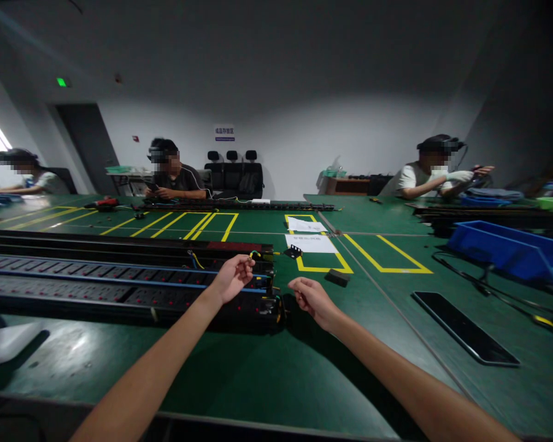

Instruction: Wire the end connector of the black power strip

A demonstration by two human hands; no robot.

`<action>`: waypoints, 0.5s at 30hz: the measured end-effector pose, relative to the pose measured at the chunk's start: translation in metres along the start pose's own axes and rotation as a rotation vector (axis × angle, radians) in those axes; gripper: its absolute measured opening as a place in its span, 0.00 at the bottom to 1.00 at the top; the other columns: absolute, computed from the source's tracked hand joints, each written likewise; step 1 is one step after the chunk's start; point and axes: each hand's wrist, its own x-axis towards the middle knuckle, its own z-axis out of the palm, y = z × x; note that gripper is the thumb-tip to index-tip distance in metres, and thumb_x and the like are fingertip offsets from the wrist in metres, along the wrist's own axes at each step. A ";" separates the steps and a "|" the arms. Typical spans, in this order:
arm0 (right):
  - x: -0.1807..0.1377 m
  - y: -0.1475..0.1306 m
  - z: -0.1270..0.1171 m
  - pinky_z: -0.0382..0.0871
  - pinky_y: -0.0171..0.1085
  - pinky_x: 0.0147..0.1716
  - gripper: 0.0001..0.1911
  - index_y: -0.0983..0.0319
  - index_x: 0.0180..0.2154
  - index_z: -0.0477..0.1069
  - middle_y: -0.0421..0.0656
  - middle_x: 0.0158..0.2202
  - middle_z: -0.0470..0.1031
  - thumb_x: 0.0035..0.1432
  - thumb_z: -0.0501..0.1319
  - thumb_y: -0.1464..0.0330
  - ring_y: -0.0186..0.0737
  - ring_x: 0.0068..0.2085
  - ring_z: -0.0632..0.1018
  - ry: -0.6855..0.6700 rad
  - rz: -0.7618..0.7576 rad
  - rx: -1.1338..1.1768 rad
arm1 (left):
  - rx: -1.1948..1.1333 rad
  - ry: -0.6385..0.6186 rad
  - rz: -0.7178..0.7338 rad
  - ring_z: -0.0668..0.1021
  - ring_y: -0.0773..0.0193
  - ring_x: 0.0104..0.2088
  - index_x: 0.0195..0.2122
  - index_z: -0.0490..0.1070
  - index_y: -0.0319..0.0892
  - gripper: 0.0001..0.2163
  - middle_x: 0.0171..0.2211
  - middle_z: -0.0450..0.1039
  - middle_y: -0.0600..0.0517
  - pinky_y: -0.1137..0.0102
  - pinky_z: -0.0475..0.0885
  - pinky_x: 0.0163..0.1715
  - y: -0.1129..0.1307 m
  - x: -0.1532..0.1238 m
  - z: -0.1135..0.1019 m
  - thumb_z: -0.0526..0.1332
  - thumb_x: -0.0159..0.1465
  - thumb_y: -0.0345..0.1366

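Note:
My left hand point(233, 279) is closed in a pinch on a short yellow-green wire point(255, 254), above the right end of a row of long black power strips point(175, 298). To its right, just past the strip ends, my right hand point(314, 299) is closed too, thumb against fingertips; what it may hold is too small to make out. The strips lie side by side on the green table point(239, 374), with sockets and small red marks along them. A blue and yellow wire pair point(196, 259) sticks up from one strip. Its neighbour's open end point(273, 307) shows yellow inside.
A black bracket point(294, 251), a small dark block point(337, 277) and paper sheets point(311, 243) lie beyond my hands. On the right are a phone point(463, 327), black cables point(483, 282) and a blue bin point(509, 248). Several people sit across the table.

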 end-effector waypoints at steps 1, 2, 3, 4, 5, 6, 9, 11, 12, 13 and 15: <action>0.000 0.000 0.000 0.44 0.29 0.16 0.11 0.62 0.30 0.69 0.31 0.18 0.61 0.46 0.64 0.62 0.24 0.16 0.59 0.000 0.003 0.003 | -0.001 0.000 0.000 0.70 0.75 0.20 0.28 0.72 0.34 0.05 0.26 0.72 0.51 0.79 0.68 0.20 0.000 0.000 0.000 0.59 0.61 0.26; 0.000 0.000 0.000 0.44 0.29 0.16 0.11 0.62 0.30 0.69 0.31 0.18 0.61 0.46 0.64 0.62 0.24 0.16 0.59 0.000 0.004 0.006 | -0.001 0.000 0.000 0.70 0.75 0.20 0.28 0.72 0.34 0.05 0.26 0.72 0.51 0.79 0.68 0.20 0.000 0.000 0.000 0.59 0.61 0.26; 0.000 0.000 0.000 0.44 0.29 0.16 0.11 0.62 0.30 0.69 0.31 0.18 0.61 0.46 0.65 0.62 0.24 0.16 0.59 0.001 0.004 0.009 | -0.001 0.001 0.001 0.70 0.75 0.20 0.28 0.72 0.34 0.05 0.26 0.72 0.51 0.79 0.68 0.20 0.000 0.000 -0.001 0.60 0.61 0.26; 0.000 0.000 0.000 0.45 0.29 0.16 0.11 0.62 0.30 0.70 0.31 0.18 0.61 0.46 0.65 0.62 0.24 0.16 0.59 0.001 0.002 0.010 | 0.000 0.002 0.002 0.70 0.75 0.21 0.28 0.72 0.34 0.05 0.26 0.72 0.51 0.79 0.68 0.20 0.000 0.000 -0.001 0.60 0.61 0.26; 0.000 0.000 0.000 0.45 0.29 0.16 0.11 0.62 0.30 0.70 0.31 0.18 0.61 0.46 0.65 0.62 0.24 0.16 0.59 0.001 0.000 0.009 | 0.000 0.002 0.003 0.70 0.75 0.21 0.29 0.72 0.34 0.05 0.26 0.72 0.51 0.78 0.68 0.20 0.000 0.000 -0.001 0.60 0.61 0.26; -0.001 0.000 0.000 0.44 0.29 0.16 0.11 0.62 0.30 0.70 0.31 0.17 0.61 0.46 0.65 0.62 0.24 0.16 0.59 0.002 -0.001 0.008 | 0.001 0.002 0.004 0.71 0.75 0.21 0.29 0.72 0.34 0.04 0.26 0.72 0.51 0.78 0.68 0.20 0.000 0.000 -0.001 0.60 0.61 0.26; -0.001 -0.001 0.001 0.44 0.29 0.16 0.11 0.62 0.30 0.70 0.31 0.18 0.61 0.46 0.65 0.62 0.25 0.16 0.59 0.007 0.001 0.006 | 0.000 -0.004 0.004 0.71 0.75 0.21 0.29 0.72 0.33 0.04 0.27 0.72 0.51 0.78 0.68 0.21 0.000 0.000 -0.001 0.60 0.60 0.27; -0.002 -0.002 0.001 0.44 0.29 0.16 0.10 0.62 0.29 0.70 0.31 0.18 0.61 0.46 0.65 0.63 0.25 0.16 0.59 0.010 0.002 0.010 | 0.000 -0.009 0.002 0.71 0.75 0.20 0.29 0.72 0.33 0.04 0.26 0.72 0.51 0.78 0.68 0.21 0.000 0.000 -0.001 0.60 0.60 0.27; -0.002 -0.002 0.001 0.44 0.29 0.16 0.10 0.62 0.29 0.70 0.31 0.18 0.61 0.46 0.65 0.63 0.25 0.16 0.59 0.009 0.002 0.014 | 0.000 -0.010 0.001 0.71 0.75 0.20 0.29 0.72 0.33 0.04 0.26 0.72 0.51 0.78 0.68 0.21 0.000 0.000 -0.001 0.60 0.60 0.27; -0.002 -0.003 0.001 0.44 0.29 0.16 0.10 0.62 0.29 0.70 0.31 0.18 0.61 0.46 0.66 0.63 0.25 0.16 0.59 0.008 0.003 0.018 | -0.001 -0.011 0.000 0.71 0.75 0.20 0.29 0.72 0.33 0.04 0.26 0.71 0.51 0.78 0.68 0.21 0.000 0.000 -0.001 0.60 0.60 0.27; -0.002 -0.003 0.001 0.44 0.29 0.16 0.10 0.62 0.29 0.70 0.31 0.17 0.61 0.47 0.66 0.63 0.25 0.16 0.59 0.006 0.005 0.024 | -0.003 -0.012 0.000 0.70 0.75 0.20 0.29 0.72 0.33 0.04 0.26 0.71 0.51 0.79 0.67 0.20 0.000 0.000 -0.001 0.60 0.60 0.27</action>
